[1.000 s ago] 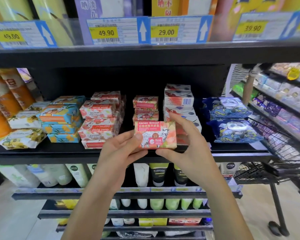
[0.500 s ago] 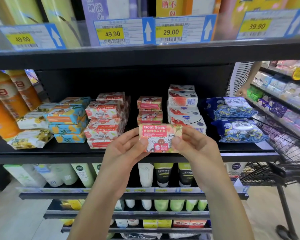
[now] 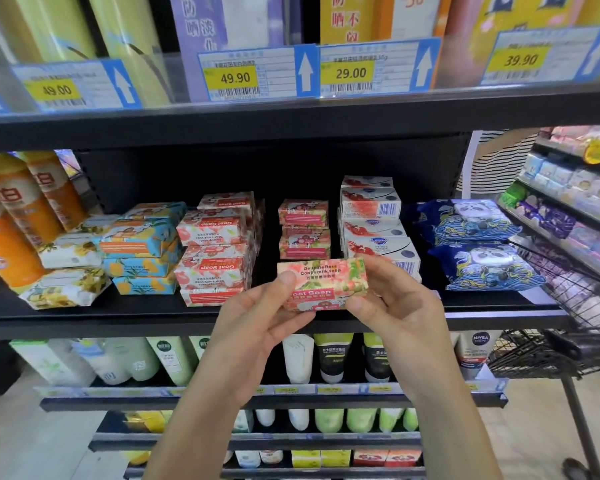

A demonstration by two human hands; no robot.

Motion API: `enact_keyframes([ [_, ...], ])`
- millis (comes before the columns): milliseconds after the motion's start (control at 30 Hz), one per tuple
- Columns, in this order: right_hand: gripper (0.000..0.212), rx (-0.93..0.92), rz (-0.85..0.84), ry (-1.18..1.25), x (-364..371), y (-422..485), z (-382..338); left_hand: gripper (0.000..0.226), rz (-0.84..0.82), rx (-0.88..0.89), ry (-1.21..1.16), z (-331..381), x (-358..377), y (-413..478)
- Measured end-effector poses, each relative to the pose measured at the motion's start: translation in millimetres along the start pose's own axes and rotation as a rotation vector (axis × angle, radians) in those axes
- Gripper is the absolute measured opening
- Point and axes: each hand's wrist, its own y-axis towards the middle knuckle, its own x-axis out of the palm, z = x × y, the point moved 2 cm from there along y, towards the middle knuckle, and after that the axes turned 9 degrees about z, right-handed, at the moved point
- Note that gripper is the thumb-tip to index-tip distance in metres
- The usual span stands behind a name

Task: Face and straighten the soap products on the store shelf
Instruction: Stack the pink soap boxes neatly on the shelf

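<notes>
Hands hold one pink Goat Soap box [image 3: 321, 285] before the black shelf [image 3: 118, 315]: left hand [image 3: 257, 317] and right hand [image 3: 392, 303] pinch its ends.

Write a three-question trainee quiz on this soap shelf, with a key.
1. True or false: the rose Goat Soap box lies on the shelf, no grip on it.
2. Which goods sit at that shelf's right end? A) orange bottles B) blue panda packs C) green tubes
3. Fill in: the Goat Soap stack left of the rose box has its print ___.
Key: 1 false, the left grip and right grip hold it; 2 B; 3 upside down.
</notes>
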Motion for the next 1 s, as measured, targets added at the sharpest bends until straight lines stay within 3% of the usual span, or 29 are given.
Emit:
enact_keyframes([
  [367, 0.068, 0.23, 0.076, -0.082, 6.5, -3.1, 10.4, 0.043, -0.033, 0.104, 0.053, -2.1, -3.2, 2.0],
  [500, 0.054, 0.248, 0.094, -0.048, 8.3, -3.3, 9.0, 0.048, -0.058, 0.121, 0.086, -4.9, -2.6, 1.7],
  [600, 0.059, 0.26, 0.142, -0.019, 8.6, -4.1, 8.0, 0.057, -0.066, 0.116, 0.077, -6.2, -3.0, 2.8],
  [767, 0.049, 0.251, 0.118, 0.042, 8.1, -7.5, 8.8, 0.06, -0.054, 0.09, 0.049, -7.5, -2.8, 3.4],
  [1000, 0.061, 0.153, -0.006, 0.047, 2.5, -8.7, 12.5, 0.05, -0.127, 0.06, 0.035, -6.1, -4.3, 1.5],
])
